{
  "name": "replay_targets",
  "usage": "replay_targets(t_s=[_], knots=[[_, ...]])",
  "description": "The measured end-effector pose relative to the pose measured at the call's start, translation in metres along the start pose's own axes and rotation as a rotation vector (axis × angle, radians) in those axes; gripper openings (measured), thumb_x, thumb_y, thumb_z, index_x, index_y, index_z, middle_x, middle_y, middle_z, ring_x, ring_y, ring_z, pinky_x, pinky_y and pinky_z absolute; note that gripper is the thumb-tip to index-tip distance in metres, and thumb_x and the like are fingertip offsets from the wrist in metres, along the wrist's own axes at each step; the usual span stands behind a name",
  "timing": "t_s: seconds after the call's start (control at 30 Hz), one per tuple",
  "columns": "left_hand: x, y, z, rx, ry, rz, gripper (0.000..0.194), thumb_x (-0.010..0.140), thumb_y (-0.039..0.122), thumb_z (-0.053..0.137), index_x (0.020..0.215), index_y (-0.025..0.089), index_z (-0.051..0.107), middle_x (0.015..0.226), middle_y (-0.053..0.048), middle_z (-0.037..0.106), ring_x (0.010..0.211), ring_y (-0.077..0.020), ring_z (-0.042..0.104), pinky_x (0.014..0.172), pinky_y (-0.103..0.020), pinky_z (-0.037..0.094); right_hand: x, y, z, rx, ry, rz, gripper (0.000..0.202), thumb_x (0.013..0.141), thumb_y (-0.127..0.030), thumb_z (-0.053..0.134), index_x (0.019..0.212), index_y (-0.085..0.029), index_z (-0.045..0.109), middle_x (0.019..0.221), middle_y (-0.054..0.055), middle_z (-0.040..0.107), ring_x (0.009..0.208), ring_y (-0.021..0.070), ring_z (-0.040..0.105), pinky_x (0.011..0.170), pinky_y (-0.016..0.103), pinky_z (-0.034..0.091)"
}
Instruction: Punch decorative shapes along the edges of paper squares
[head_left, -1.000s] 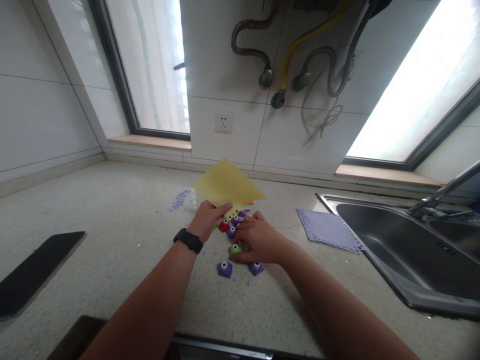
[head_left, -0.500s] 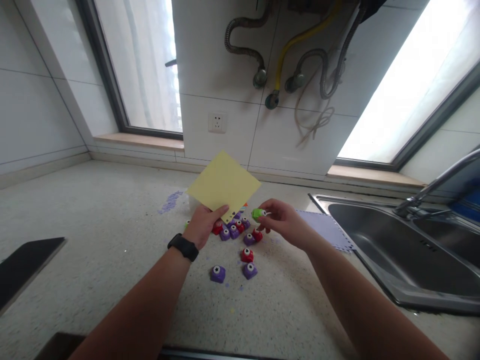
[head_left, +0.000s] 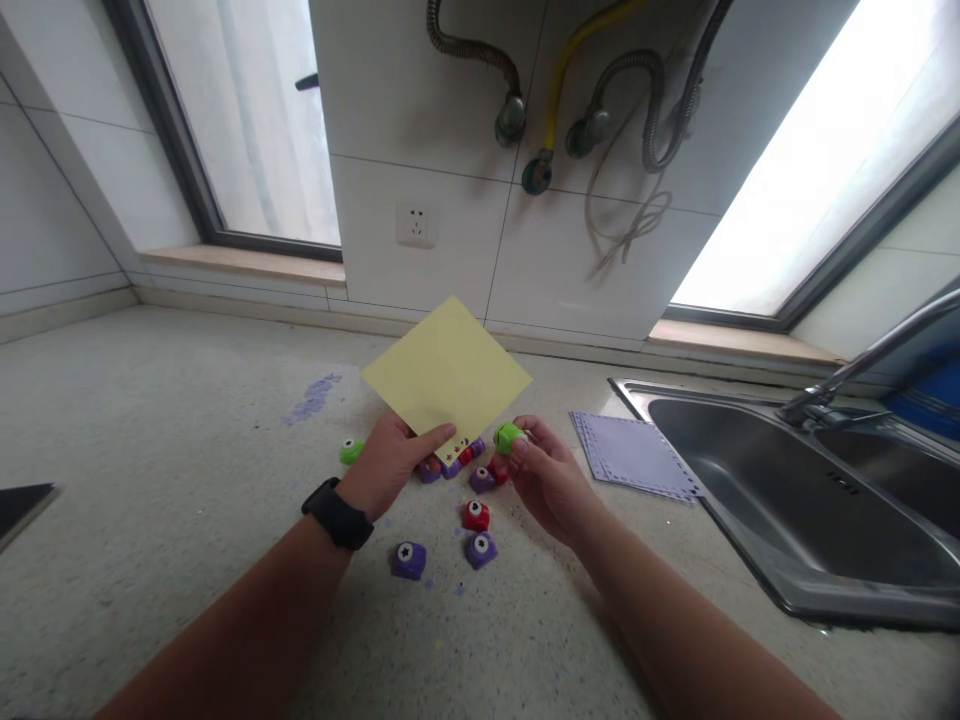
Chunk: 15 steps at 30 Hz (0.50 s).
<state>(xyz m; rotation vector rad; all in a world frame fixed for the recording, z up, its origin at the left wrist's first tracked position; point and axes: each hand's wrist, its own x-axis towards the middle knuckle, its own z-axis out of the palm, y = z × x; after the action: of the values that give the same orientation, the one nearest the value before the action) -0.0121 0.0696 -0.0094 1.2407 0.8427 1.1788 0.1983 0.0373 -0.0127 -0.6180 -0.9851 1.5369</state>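
Observation:
Pinched in my left hand (head_left: 390, 462) is a yellow paper sheet (head_left: 448, 370), its lower corner marked with a few small punched shapes. My right hand (head_left: 551, 475) grips a green craft punch (head_left: 508, 437) just right of that corner. Under and below the paper lie several purple and red punches, partly hidden. Nearer to me are a red punch (head_left: 475, 516), a purple punch (head_left: 481, 549) and another purple punch (head_left: 409, 560). A second green punch (head_left: 350, 451) lies left of my left hand.
Purple sheets with punched edges (head_left: 637, 455) lie beside the steel sink (head_left: 735, 490) on the right. Purple paper bits (head_left: 313, 398) are scattered at the back left. A dark flat object (head_left: 22, 508) is at the left edge.
My right hand has brought the green punch left and closer to the paper's lower corner, and the punch is turned. The whole view has shifted slightly.

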Motion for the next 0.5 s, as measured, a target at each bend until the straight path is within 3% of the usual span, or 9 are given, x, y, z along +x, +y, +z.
replay_targets(t_s=[0.33, 0.5], knots=[[0.001, 0.002, -0.003, 0.130, -0.016, 0.004, 0.029, 0.082, 0.042, 0.076, 0.085, 0.014, 0.071, 0.069, -0.001, 0.067, 0.051, -0.0100, 0.053, 0.047, -0.022, 0.041, -0.011, 0.010, 0.007, -0.047, 0.043, 0.042, 0.038, 0.077, -0.032, 0.086, 0.109, -0.023, 0.067, 0.093, 0.001, 0.072, 0.079, 0.0135, 0.067, 0.077, 0.029, 0.053], [-0.001, 0.005, -0.001, 0.121, -0.028, 0.024, 0.026, 0.081, 0.039, 0.077, 0.078, 0.015, 0.069, 0.062, 0.001, 0.062, 0.050, -0.0098, 0.050, 0.047, -0.022, 0.038, -0.013, 0.019, 0.008, -0.098, 0.024, 0.054, 0.031, 0.077, -0.034, 0.085, 0.104, -0.024, 0.071, 0.092, 0.001, 0.072, 0.080, 0.0140, 0.066, 0.077, 0.031, 0.053]])
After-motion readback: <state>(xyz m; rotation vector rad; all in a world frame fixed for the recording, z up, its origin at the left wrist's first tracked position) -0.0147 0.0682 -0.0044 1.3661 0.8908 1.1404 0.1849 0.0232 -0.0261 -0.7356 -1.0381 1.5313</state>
